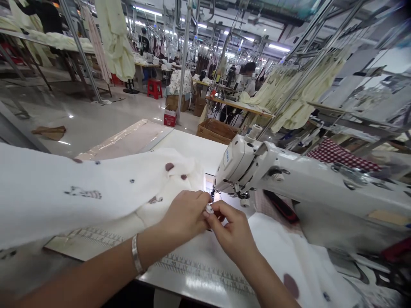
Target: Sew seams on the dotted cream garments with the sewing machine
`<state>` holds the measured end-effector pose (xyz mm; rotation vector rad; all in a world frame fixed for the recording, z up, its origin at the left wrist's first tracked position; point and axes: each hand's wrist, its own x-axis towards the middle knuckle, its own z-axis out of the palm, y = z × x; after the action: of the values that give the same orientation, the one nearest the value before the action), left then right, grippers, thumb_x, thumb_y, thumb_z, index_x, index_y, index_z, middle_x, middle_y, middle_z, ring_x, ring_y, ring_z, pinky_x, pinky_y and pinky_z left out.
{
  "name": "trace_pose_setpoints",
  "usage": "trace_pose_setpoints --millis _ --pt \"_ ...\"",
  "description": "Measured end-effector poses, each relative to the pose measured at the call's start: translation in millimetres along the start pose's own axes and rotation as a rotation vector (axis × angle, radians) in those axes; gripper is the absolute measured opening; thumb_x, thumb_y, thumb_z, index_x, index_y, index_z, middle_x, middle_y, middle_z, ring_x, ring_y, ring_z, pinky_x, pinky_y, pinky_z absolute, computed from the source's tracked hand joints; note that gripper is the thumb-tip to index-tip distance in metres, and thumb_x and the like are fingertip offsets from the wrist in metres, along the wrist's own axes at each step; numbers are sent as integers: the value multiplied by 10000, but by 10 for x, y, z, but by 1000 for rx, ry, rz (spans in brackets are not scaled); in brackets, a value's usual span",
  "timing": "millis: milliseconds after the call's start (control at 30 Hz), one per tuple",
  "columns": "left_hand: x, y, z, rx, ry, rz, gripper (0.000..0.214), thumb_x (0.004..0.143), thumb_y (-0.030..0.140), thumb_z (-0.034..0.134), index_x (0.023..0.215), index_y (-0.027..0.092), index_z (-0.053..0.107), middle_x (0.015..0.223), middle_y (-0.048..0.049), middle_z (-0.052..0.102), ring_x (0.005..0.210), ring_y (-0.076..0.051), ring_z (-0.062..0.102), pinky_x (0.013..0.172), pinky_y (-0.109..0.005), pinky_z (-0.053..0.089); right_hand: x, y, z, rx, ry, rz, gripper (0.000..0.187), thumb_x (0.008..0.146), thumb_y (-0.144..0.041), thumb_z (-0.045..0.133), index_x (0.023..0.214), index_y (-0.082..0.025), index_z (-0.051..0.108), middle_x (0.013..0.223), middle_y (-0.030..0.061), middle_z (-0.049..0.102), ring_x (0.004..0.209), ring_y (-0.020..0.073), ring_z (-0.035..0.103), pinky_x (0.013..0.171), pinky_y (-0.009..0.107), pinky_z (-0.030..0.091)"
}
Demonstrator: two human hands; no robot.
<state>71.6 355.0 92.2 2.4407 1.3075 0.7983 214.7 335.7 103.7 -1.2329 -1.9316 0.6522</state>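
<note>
Close in front of the needle of a white sewing machine (237,164), my two hands meet. My left hand (188,214) is closed, its fingers curled on white printed fabric (128,188) that spreads out to the left. Between the thumb and forefinger of my right hand (229,224), a small bunched edge of the fabric shows, touching the left fingertips. The fabric carries brown spots and small animal prints. Another white spotted piece (285,252) lies to the right, beside my right forearm. The left fingertips are partly hidden.
Ruler strips (205,271) run along the table's front edge. A black and red tool (282,205) lies beneath the machine arm. Beyond stand a cardboard box (216,130), a red stool (154,87) and hanging cream garments (298,92). A co-worker (247,81) sits at another table.
</note>
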Motion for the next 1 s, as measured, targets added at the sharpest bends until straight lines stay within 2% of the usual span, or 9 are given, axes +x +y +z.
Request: trace_pose_setpoints --millis 100,300,433,500,633,733,867,933,1000 --pt "114 -111 10 77 -75 80 73 724 155 590 736 176 521 752 -15 558 672 -188 533 598 -314 422 -20 63 -45 -54 28 -140 140 843 -196 499 711 -207 547 710 0 568 662 132 521 577 243 404" --pt "3 -400 31 165 93 320 133 813 45 480 862 160 524 855 -43 553 746 -169 512 593 -266 430 -83 222 -160 -182 88 -387 186 820 -77 451 870 -202 580 805 33 525 729 150 528 602 267 435" --pt "47 -511 -127 304 -94 706 149 887 43 444 839 164 517 880 -47 576 841 -165 520 893 -346 437 -128 337 -180 -347 -30 -564 174 830 -84 460 867 -189 594 778 45 554 692 158 503 570 271 414" --pt "119 -520 -219 330 -204 771 140 898 59 453 836 161 525 855 -43 585 835 -167 523 955 -376 404 -125 353 -164 -311 -58 -555 154 834 -99 465 871 -186 586 810 55 578 719 162 522 594 278 432" --pt "188 -477 -338 160 -332 462 127 806 55 551 850 173 540 839 -26 594 773 -173 543 739 -304 463 -87 320 -116 -118 -72 -379 141 838 -116 458 896 -201 554 805 33 588 734 155 550 622 278 451" --pt "117 -412 -386 -49 -352 209 350 721 109 627 1047 186 526 977 -36 591 877 -191 565 748 -298 459 -73 331 -91 -115 -99 -242 161 858 -149 485 989 -224 542 873 29 629 766 164 573 672 303 477" --pt "-4 -341 -384 -137 -82 125 83 812 236 542 862 178 574 887 -37 560 851 -189 527 744 -305 426 -71 374 -46 -213 -109 -248 220 857 -128 474 1056 -208 517 1085 91 643 1008 233 562 825 416 479" --pt "-27 -319 -368 -199 83 29 162 848 247 482 716 172 538 761 -18 538 766 -169 511 693 -288 404 -59 332 21 -277 -178 -240 267 846 -148 520 1110 -191 512 1130 110 635 1118 273 521 881 477 450" --pt "-26 -297 -361 -302 151 -122 215 852 283 480 671 172 513 679 5 529 685 -148 504 642 -271 388 -36 236 129 -323 -285 -189 352 841 -202 578 1182 -179 493 1219 124 599 1223 302 454 940 525 405"
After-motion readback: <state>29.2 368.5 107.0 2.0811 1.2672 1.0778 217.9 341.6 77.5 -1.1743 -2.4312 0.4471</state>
